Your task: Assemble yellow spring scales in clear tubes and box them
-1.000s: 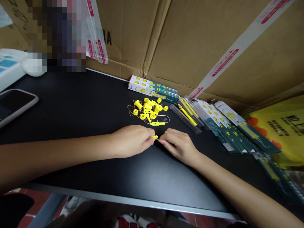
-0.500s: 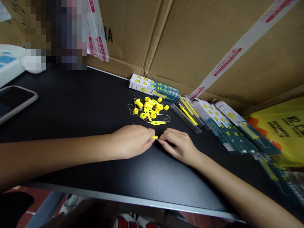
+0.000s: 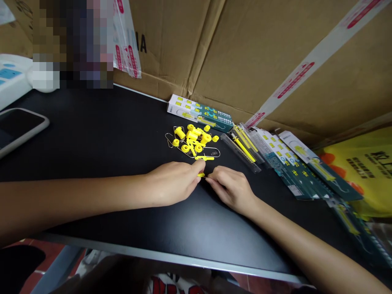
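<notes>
My left hand (image 3: pixel 174 183) is closed in a pinch on a small yellow plastic piece (image 3: pixel 201 175), of which only the tip shows past the fingers. Close on its right, my right hand (image 3: pixel 231 185) pinches a thin metal wire (image 3: pixel 205 177) that runs toward the yellow piece. Whether the wire passes into the piece I cannot tell. Just beyond both hands lies a loose pile of yellow plastic caps and plugs (image 3: pixel 206 139), mixed with bent wire hooks (image 3: pixel 219 152) and small springs. A flat yellow piece (image 3: pixel 204 158) is at the pile's near edge.
A printed box (image 3: pixel 199 112) stands behind the pile. Clear tubes with yellow rods (image 3: pixel 243 147) and several green-white boxes (image 3: pixel 290 163) lie to the right, near a yellow bag (image 3: pixel 367 167). A phone (image 3: pixel 21 126) rests at left. Large cardboard boxes (image 3: pixel 245 49) wall the back.
My left thumb or finger has lifted and shifted on the yellow piece, which shows at a slightly different angle. The right hand stays nearly in place, still pinching. The pile is unchanged.
</notes>
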The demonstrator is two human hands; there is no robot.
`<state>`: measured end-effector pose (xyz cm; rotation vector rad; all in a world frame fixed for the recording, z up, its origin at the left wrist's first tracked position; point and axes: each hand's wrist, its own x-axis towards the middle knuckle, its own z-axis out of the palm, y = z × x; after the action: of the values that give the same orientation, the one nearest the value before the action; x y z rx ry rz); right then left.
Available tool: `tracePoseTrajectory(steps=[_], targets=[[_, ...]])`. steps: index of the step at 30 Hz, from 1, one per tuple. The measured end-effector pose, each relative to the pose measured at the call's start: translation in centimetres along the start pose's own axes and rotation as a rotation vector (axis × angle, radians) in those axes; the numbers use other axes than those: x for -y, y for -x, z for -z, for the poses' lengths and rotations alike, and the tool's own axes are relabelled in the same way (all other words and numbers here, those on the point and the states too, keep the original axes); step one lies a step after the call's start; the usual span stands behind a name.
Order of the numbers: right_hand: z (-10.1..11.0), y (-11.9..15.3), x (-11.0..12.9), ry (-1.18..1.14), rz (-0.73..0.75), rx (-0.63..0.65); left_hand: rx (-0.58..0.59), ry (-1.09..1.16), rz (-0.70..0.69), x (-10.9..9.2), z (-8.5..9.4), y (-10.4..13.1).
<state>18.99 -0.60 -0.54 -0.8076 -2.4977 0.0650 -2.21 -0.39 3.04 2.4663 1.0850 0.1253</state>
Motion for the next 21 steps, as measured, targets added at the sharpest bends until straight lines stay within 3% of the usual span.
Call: tracePoseTrajectory(steps=[8, 21], targets=[[-0.1, 0.2, 0.3, 0.104, 0.078, -0.033, -0.033, -0.081, -0.020, -0.2, -0.8, -0.3], [-0.3, 0.5, 0.1, -0.023, 0.024, -0.066, -0.034, -0.130, -0.012, -1.2, -1.5, 0.3]])
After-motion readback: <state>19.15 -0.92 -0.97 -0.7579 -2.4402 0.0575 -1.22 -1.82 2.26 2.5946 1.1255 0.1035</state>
